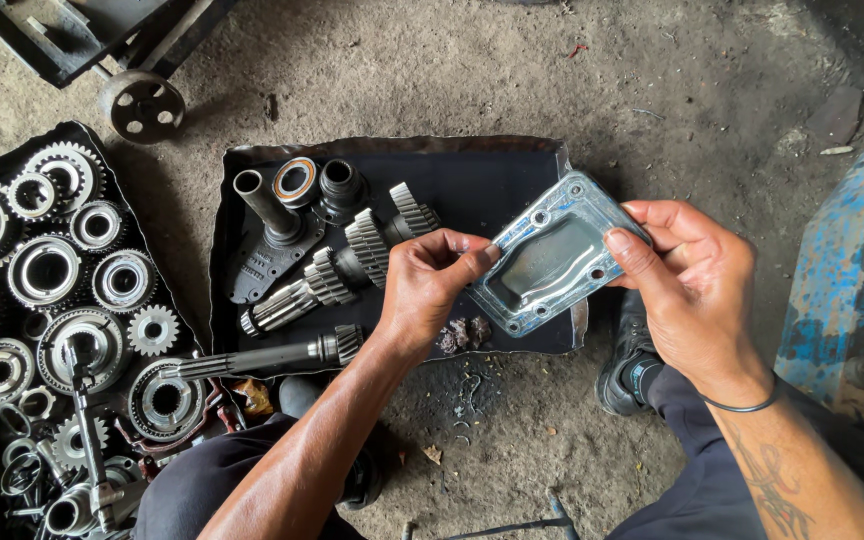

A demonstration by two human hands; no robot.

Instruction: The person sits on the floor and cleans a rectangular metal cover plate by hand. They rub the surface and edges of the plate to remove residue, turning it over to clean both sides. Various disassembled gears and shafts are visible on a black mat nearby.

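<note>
Gears [47, 270] crowd the far-left mat, and a geared shaft [337, 270] lies in the black tray [512, 160]. Over the tray's right end, the left hand [422, 290] pinches the cover plate's [552, 255] lower-left edge while the right hand [692, 290] grips its right end. Picking the edge clean probably goes best with the right hand bracing the plate over the tray so scraps drop in.
</note>
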